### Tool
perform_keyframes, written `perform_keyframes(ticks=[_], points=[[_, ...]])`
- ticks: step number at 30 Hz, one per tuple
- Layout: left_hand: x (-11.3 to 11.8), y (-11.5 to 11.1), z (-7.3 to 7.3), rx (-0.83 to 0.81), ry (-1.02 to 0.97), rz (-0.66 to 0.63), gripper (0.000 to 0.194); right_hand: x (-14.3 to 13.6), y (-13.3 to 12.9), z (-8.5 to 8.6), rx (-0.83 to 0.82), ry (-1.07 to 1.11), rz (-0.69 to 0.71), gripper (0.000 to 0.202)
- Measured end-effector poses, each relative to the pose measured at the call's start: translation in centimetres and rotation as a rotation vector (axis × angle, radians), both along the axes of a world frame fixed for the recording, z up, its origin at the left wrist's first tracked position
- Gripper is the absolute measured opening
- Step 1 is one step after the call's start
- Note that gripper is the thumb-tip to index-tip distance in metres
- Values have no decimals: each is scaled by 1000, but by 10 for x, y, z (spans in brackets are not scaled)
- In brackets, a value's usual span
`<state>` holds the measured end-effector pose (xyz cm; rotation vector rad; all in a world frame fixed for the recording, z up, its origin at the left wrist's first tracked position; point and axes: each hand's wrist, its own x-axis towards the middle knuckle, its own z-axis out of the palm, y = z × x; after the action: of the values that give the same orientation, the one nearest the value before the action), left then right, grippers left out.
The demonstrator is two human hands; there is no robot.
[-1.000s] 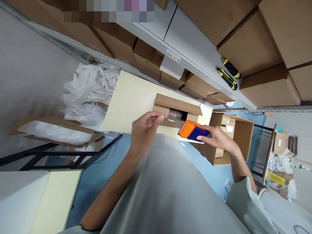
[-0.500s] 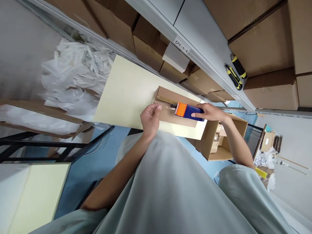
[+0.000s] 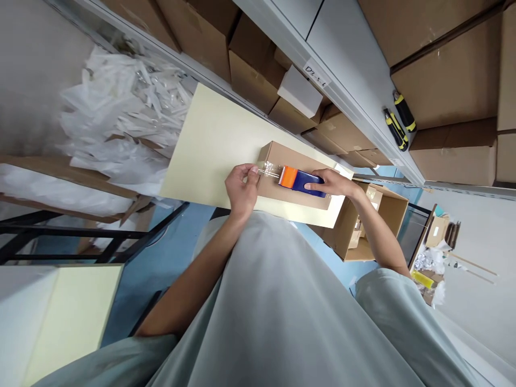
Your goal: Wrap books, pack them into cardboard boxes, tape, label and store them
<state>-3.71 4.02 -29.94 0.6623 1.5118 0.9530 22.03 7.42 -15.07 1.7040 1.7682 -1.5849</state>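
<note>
My right hand (image 3: 330, 181) grips a blue and orange tape dispenser (image 3: 302, 181), whose toothed orange end points left. It is over a long brown cardboard box (image 3: 296, 156). Clear tape (image 3: 269, 171) stretches from the dispenser's orange end to my left hand (image 3: 243, 188). That hand is closed at the left end of the box, thumb and forefinger pinching the end of the tape. The box lies on a pale yellow board (image 3: 209, 145); the underside of the dispenser is hidden.
An open carton (image 3: 342, 236) with small boxes inside stands right of the board. Shelves hold brown boxes (image 3: 258, 80) and two yellow-black utility knives (image 3: 397, 129). White plastic wrap (image 3: 121, 107) is heaped at left, near a black metal frame (image 3: 76, 235).
The dispenser and my right hand have shifted left over the box. My left hand has moved slightly left, and shiny tape now shows at the box's left end.
</note>
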Motion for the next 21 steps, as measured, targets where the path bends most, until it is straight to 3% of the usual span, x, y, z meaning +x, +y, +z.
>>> perform_keyframes(ticks=[3, 8, 12, 17, 21], points=[[-3, 5, -7, -47, -130, 69, 23, -8, 4, 0, -27, 2, -13, 71], [-9, 15, -20, -92, -154, 70, 20, -20, 6, 4, -51, 15, -50, 72], [-11, 21, -36, -167, -122, 18, 15, -30, 8, 4, -42, -27, -47, 71], [-6, 22, -47, -127, -50, -76, 18, -33, 6, -1, -14, -57, -54, 69], [-5, 20, -45, -82, 5, -192, 43, -33, 2, -3, -20, -74, -74, 70]])
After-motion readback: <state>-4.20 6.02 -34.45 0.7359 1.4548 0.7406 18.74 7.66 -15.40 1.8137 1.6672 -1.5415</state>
